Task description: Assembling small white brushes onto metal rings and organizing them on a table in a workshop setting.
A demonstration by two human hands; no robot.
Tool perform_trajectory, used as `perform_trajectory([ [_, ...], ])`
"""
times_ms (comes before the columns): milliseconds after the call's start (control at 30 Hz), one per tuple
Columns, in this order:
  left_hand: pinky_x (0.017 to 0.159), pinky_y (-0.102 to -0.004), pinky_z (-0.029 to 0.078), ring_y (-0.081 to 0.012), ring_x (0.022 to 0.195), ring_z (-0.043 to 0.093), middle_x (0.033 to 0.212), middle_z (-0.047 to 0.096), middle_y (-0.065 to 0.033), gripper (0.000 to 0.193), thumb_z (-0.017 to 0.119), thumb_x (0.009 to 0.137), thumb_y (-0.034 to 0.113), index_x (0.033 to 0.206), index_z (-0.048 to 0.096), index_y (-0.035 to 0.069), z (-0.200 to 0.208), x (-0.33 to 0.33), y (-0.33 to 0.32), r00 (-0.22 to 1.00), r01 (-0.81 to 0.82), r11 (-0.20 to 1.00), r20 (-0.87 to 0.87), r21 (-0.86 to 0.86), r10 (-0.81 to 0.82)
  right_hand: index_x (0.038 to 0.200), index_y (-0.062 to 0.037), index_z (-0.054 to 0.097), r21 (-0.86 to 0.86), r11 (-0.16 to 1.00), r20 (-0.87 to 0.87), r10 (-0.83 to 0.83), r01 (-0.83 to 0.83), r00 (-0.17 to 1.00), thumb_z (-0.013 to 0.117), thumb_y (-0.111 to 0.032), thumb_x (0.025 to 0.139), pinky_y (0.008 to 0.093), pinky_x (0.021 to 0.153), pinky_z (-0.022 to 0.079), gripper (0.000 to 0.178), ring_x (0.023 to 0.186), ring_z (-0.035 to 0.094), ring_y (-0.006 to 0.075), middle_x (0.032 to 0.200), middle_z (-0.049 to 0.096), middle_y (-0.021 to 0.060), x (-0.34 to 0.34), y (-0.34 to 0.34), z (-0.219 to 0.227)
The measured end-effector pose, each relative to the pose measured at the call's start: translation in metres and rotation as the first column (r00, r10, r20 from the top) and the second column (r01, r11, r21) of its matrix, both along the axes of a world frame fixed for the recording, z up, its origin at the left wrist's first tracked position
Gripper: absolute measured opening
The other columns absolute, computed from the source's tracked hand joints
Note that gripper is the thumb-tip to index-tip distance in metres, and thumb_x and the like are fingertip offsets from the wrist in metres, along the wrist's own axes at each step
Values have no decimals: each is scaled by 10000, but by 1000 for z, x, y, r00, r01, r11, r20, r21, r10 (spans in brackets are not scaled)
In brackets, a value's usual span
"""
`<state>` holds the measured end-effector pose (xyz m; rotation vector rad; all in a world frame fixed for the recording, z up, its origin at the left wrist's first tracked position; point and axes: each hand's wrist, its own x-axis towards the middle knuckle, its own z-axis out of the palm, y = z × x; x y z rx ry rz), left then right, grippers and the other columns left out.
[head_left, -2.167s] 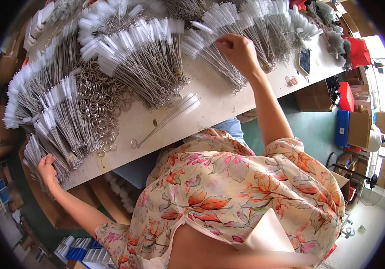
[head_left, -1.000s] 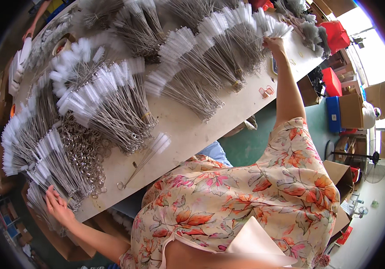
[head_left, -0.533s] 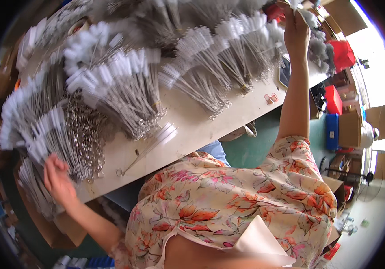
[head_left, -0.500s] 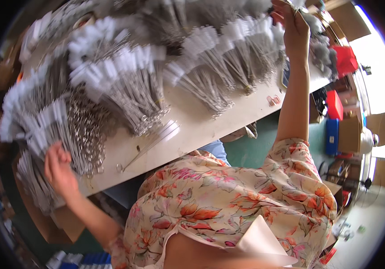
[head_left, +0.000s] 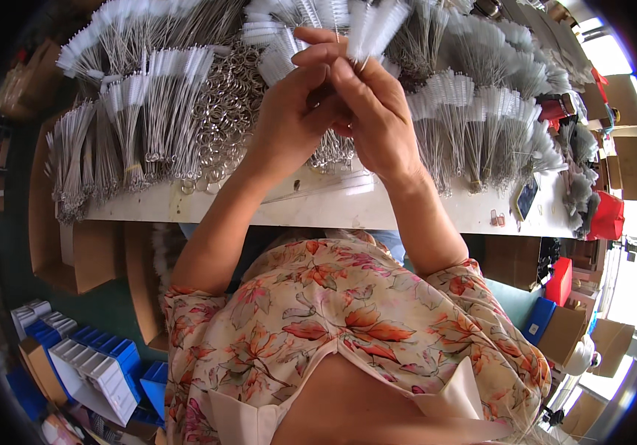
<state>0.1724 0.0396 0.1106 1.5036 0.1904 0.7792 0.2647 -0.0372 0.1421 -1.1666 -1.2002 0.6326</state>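
Left hand (head_left: 286,111) and right hand (head_left: 383,119) come together, upper centre; right pinches brushes (head_left: 376,28), bristles upright above grip; left curled close beside, hold unclear.

Brush bunch (head_left: 375,31): white bristled heads, thin wire stems. Gripped in right hand (head_left: 379,122), mid-scene, above the table. Heads point far and slightly right, fanned a little; lower stems hidden by fingers.
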Motion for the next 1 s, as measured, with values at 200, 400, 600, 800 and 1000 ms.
perform_trajectory([
  [200,636,-262,547,-168,706,630,879,595,-120,103,563,818,-49,918,538,-52,1,-17,11,857,-437,846,426,306,289,971,-15,640,193,912,-163,-333,361,929,550,-263,894,349,932,393,275,1030,535,156,1059,602,65,21,-18,-15],
  [400,697,-243,528,-232,778,630,978,566,-193,138,627,739,-101,868,587,-69,-40,-17,-9,873,-452,728,424,515,242,986,-12,609,-4,997,-722,47,-72,690,476,-243,934,275,774,485,272,822,593,132,944,633,93,-15,-10,-41],
  [600,852,-334,449,-225,987,514,1163,475,-133,278,704,731,59,995,630,13,-23,-48,5,870,-486,347,407,802,278,953,-30,565,124,960,-876,226,-252,426,457,-198,944,214,617,449,200,699,541,84,774,581,-2,-3,-12,-38],
  [800,988,-420,349,-292,1274,317,1372,283,-163,979,774,671,371,1387,200,30,10,-59,41,987,17,817,123,576,-107,929,-4,614,-303,946,-76,99,-117,992,517,-107,887,199,547,389,148,632,498,43,726,587,-15,-34,-17,-18],
  [1000,955,-340,380,-222,1126,481,1163,514,-139,393,709,752,229,1061,574,27,-2,-84,42,981,195,870,-74,452,-181,888,-14,605,-409,886,-161,164,-217,973,527,-120,893,205,535,384,131,608,472,38,693,573,-17,-31,-24,-13],
])
